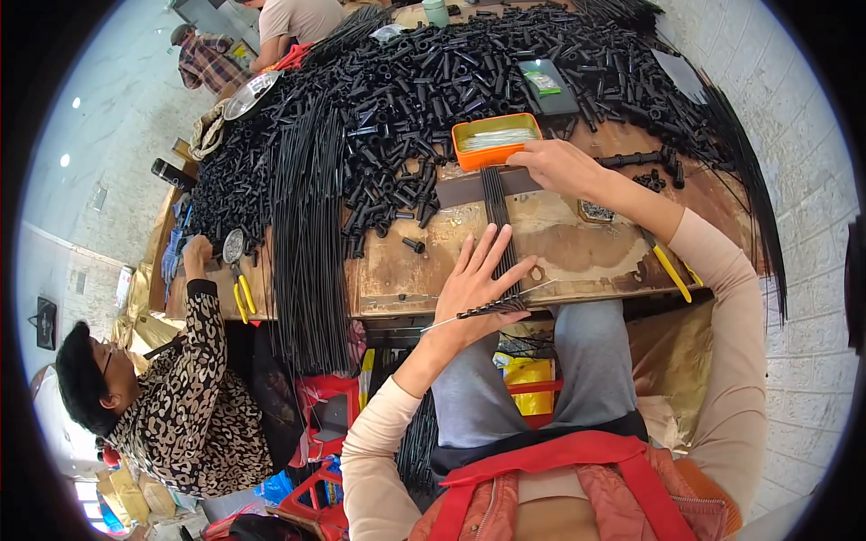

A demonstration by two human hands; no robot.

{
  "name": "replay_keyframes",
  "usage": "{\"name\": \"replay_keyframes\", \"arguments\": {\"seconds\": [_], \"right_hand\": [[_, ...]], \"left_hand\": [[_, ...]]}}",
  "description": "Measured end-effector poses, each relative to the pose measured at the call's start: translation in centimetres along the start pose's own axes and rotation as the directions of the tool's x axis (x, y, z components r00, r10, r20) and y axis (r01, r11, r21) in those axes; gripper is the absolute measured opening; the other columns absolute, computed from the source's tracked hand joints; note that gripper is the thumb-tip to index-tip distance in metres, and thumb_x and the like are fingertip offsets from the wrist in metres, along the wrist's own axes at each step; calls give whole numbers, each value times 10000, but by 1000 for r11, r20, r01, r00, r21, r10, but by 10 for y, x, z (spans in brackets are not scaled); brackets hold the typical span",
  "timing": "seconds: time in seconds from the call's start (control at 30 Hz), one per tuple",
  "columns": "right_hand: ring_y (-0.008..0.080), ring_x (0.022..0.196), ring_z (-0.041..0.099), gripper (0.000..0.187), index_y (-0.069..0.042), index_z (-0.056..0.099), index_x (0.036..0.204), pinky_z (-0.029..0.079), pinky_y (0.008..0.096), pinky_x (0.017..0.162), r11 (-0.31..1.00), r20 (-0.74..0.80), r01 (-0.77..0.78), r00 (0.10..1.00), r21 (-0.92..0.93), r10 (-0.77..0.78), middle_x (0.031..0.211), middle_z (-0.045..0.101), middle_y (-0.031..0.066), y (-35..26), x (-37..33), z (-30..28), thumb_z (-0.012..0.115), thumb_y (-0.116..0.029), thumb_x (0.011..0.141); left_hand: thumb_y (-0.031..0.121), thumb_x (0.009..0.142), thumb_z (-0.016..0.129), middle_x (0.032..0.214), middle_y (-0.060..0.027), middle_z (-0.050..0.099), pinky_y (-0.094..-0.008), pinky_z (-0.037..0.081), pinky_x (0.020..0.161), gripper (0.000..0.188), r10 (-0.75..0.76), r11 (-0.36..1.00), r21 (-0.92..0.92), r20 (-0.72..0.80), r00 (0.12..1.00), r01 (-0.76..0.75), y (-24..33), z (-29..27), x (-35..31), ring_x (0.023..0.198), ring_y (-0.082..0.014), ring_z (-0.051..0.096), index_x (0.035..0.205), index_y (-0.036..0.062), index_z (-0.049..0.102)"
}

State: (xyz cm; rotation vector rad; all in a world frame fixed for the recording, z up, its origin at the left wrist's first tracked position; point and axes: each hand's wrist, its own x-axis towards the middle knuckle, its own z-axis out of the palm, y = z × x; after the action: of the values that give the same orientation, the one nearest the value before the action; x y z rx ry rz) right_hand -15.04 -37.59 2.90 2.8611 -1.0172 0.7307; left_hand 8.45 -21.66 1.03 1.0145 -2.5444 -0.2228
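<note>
My left hand (478, 279) lies with its fingers spread over the lower end of a narrow bundle of thin black rods (495, 203) on the wooden table. A thin metal needle with a row of small black pieces (487, 309) runs across the rod ends, between that hand's thumb and forefinger. My right hand (564, 169) is closed at the front right corner of an orange box (494, 160), which holds many thin pale needles (496, 138). What its fingertips hold, if anything, I cannot make out. The bundle's far end reaches the box.
Behind rises a heap of black tubular parts (451, 77). Long black rods (307, 243) hang over the table edge on the left. Yellow-handled pliers (669, 266) lie at right. A co-worker in a patterned top (198, 406) sits at left, near yellow-handled cutters (242, 293). A small dish (595, 211) holds tiny parts.
</note>
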Motion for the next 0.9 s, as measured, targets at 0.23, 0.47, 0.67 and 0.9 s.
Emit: {"name": "replay_keyframes", "arguments": {"seconds": [0.23,0.47,0.67,0.9], "right_hand": [[345,755,637,249,-70,662,1050,525,419,672,999,44,31,999,-8,-31,830,623,139,3,-4,-9,607,-34,810],[352,729,645,174,-75,675,961,535,423,649,999,7,15,1000,-36,-15,790,629,147,1,-3,-8,583,-50,815],[349,732,649,163,-55,669,940,537,428,642,998,12,26,1000,-57,-25,787,630,147,4,1,-1,575,-46,808],[339,746,650,149,-39,657,924,539,425,653,993,36,63,998,-95,-60,806,627,138,2,-1,1,575,-43,799]], "left_hand": [[419,668,794,1537,-167,272,-505,207,1163,826,5,1000,11,-5,1000,-5,-3,2,0,1438,-353,222,1409,266,462],[424,673,788,1540,-165,267,-500,215,1162,814,7,1000,7,-1,1000,-7,-3,2,0,1434,-353,231,1403,267,466],[423,674,788,1538,-167,270,-494,221,1162,811,8,1000,5,-1,1000,-8,-3,1,0,1432,-351,237,1403,268,466],[430,676,784,1535,-170,276,-490,224,1161,806,19,1000,-3,-16,1000,-19,-5,4,-1,1430,-351,242,1401,269,471]]}}
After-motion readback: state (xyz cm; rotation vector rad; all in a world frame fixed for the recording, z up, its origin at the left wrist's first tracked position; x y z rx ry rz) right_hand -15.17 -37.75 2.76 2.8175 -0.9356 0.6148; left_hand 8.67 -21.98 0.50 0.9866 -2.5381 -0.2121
